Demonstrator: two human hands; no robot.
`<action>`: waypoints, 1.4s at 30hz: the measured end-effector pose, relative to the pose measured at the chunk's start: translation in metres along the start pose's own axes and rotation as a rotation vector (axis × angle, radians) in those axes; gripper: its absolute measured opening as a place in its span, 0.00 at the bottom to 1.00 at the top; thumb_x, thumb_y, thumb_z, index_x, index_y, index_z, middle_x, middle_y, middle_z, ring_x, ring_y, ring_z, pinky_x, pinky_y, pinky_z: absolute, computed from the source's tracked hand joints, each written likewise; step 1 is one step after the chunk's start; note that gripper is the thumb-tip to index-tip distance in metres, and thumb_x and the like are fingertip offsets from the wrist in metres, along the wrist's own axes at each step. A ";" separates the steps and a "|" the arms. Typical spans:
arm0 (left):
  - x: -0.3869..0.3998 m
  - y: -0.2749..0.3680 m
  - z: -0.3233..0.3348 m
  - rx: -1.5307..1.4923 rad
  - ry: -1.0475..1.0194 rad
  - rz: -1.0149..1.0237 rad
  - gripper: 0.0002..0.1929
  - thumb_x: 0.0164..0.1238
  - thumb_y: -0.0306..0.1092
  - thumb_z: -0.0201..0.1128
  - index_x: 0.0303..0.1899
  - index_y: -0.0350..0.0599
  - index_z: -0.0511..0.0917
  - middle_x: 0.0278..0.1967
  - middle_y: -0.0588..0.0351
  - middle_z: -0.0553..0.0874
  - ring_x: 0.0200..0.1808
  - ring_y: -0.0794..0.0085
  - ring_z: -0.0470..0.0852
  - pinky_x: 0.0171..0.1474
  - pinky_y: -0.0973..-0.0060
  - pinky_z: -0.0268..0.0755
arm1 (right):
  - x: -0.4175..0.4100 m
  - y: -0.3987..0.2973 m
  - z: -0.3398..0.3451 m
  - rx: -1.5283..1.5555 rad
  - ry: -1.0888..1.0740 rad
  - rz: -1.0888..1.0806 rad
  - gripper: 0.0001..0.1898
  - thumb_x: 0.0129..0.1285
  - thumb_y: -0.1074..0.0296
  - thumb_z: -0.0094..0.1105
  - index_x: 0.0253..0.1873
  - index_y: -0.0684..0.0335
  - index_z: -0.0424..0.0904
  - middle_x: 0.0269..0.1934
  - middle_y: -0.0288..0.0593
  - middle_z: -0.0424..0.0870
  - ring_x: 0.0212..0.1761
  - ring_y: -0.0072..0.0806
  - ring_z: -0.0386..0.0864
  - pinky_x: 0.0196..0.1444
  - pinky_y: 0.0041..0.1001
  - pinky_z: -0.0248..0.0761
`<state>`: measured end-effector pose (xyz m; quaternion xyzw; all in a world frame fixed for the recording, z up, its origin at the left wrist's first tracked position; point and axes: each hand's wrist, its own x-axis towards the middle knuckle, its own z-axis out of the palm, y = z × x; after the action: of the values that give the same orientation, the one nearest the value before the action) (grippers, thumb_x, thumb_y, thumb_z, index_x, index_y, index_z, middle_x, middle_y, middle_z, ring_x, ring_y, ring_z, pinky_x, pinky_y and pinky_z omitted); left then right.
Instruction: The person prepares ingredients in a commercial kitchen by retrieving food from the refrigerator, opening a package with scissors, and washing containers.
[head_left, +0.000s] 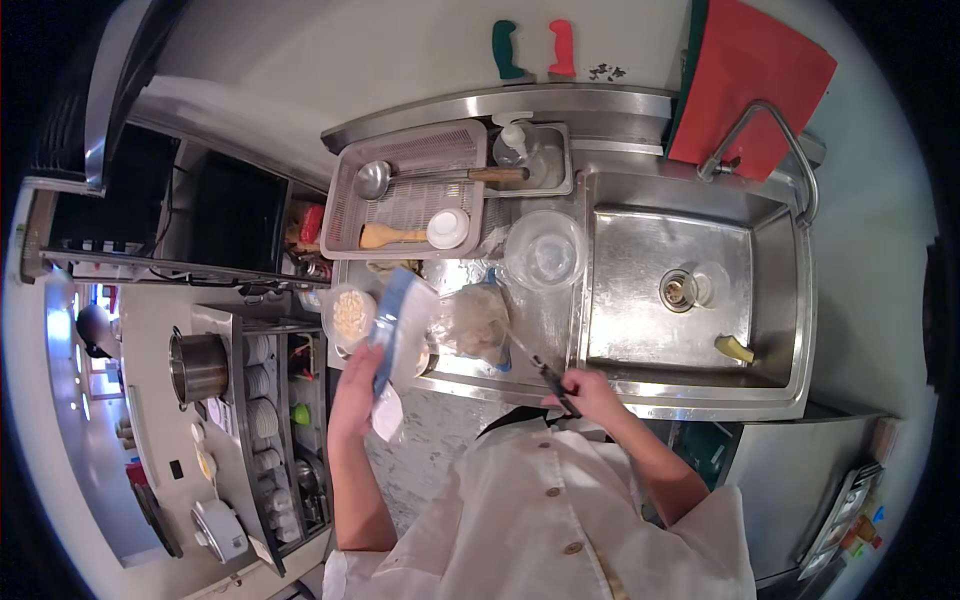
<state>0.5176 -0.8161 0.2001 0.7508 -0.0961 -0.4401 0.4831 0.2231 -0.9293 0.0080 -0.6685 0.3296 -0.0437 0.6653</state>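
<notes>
My left hand (358, 394) grips a blue and white plastic packet (397, 322) held upright over the steel counter's left part. In my right hand (591, 395) are the dark handles of a long tool (553, 379), probably scissors or a knife, pointing up and left. Its tip reaches towards a clear plastic bag with blue edges (480, 322) that lies on the wet drainboard, its contents pale and hard to make out. A round tub of pale pieces (351, 313) stands left of the packet. An empty-looking clear plastic bowl (546, 250) sits behind the bag, beside the sink.
A grey perforated basket (337, 202) holds a steel ladle (373, 180), a yellowish spatula (382, 236) and a white-lidded container (448, 228). Right is a steel sink (772, 300) with a yellow-green sponge (733, 349) and tap (806, 180). Two knives (507, 49) hang at the wall.
</notes>
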 end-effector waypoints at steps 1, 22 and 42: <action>-0.009 -0.003 0.010 -0.002 0.039 0.006 0.19 0.72 0.39 0.53 0.57 0.36 0.72 0.44 0.61 0.81 0.46 0.78 0.77 0.50 0.80 0.68 | -0.007 0.002 -0.009 -0.220 0.083 -0.020 0.20 0.52 0.56 0.72 0.30 0.66 0.73 0.20 0.43 0.78 0.21 0.33 0.77 0.25 0.31 0.70; 0.068 -0.105 0.035 0.877 0.391 0.660 0.42 0.49 0.54 0.72 0.60 0.37 0.64 0.59 0.37 0.68 0.61 0.50 0.67 0.58 0.55 0.60 | -0.034 0.001 -0.005 -0.767 0.513 -0.154 0.14 0.56 0.68 0.61 0.47 0.64 0.78 0.45 0.45 0.79 0.47 0.41 0.74 0.50 0.39 0.67; 0.105 -0.030 0.028 0.809 -0.076 0.902 0.06 0.64 0.28 0.55 0.40 0.44 0.67 0.33 0.43 0.78 0.34 0.43 0.78 0.34 0.53 0.69 | 0.068 -0.070 0.044 0.026 0.415 -0.180 0.19 0.61 0.60 0.63 0.54 0.61 0.74 0.50 0.42 0.78 0.51 0.34 0.75 0.53 0.33 0.68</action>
<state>0.5503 -0.8778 0.1120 0.7439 -0.5816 -0.1472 0.2943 0.3245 -0.9327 0.0412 -0.6634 0.3978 -0.2438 0.5850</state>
